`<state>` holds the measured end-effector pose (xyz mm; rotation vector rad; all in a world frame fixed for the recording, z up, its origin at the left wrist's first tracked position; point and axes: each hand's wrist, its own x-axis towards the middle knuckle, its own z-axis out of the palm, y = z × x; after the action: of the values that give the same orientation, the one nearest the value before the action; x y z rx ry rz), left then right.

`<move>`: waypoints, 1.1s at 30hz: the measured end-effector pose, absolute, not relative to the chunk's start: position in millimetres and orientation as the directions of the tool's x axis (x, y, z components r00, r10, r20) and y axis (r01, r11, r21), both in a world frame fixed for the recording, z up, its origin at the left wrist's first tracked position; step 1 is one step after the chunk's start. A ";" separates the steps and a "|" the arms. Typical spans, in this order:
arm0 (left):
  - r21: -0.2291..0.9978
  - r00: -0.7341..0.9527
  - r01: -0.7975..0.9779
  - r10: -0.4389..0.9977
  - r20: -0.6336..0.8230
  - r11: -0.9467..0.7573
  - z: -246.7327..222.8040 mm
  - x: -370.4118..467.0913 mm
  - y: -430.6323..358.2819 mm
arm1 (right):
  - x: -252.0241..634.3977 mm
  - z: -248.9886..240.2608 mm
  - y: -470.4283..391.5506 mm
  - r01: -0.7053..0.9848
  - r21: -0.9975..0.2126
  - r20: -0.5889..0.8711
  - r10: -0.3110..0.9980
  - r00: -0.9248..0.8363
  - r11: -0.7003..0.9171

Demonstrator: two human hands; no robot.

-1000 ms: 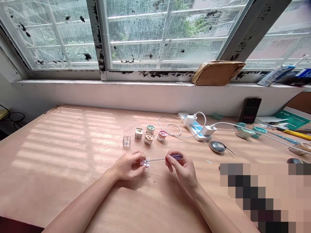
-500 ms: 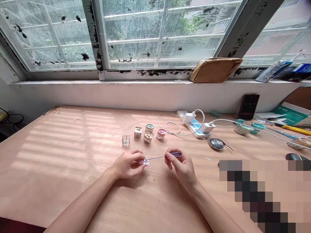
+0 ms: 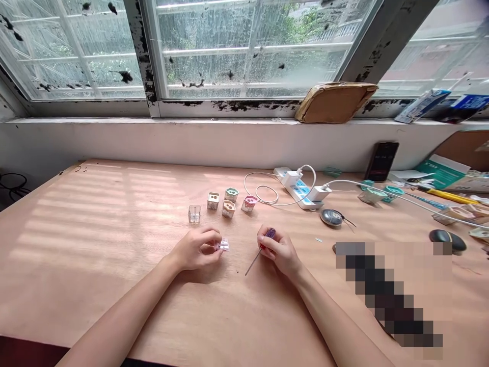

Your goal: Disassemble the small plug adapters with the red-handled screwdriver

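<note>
My left hand [image 3: 199, 248] pinches a small pink two-hole pencil sharpener [image 3: 223, 244] between thumb and fingers, just over the table. In my right hand [image 3: 278, 250] is a screwdriver [image 3: 252, 262] with a dark purple handle; its thin shaft slants down to the left, its tip apart from the sharpener. A tiny screw [image 3: 237, 271] lies on the wood between the hands. Beyond them stand a clear container [image 3: 194, 214] and several lidded sharpeners, among them a tan one [image 3: 213, 201], an orange one [image 3: 228, 209], a green one [image 3: 231, 194] and a pink one [image 3: 249, 203].
A white power strip [image 3: 300, 189] with plugs and a looping cable lies behind, right of the sharpeners. A dark round object [image 3: 331, 217], a phone [image 3: 382, 161] and more sharpener parts [image 3: 372, 195] are on the right. A blurred-out patch covers the lower right.
The screwdriver has come away from the sharpener, and its shaft has swung from level to pointing down-left. The sharpener stays in my left hand. The whole view has shifted slightly.
</note>
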<state>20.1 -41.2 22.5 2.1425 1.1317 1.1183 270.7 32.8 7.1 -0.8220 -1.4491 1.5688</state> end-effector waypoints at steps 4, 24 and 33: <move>0.703 0.324 0.447 0.832 0.449 -0.553 23.3 19.8 -41.7 | 268.0 7.6 30.9 -0.090 -0.996 0.057 0.876 -0.479 0.016; 0.686 0.360 0.446 0.817 0.450 -0.574 19.2 20.9 -43.4 | 265.9 2.9 35.5 -0.241 -0.961 -0.045 0.932 -0.359 -0.138; 0.713 0.419 0.411 0.812 0.406 -0.568 18.9 32.2 -48.5 | 260.3 5.5 32.0 -0.367 -0.924 -0.019 0.969 -0.248 -0.112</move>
<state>32.2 -48.5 18.9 2.1615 1.0333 1.0269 260.3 32.0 5.5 -0.8361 -1.0469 1.5924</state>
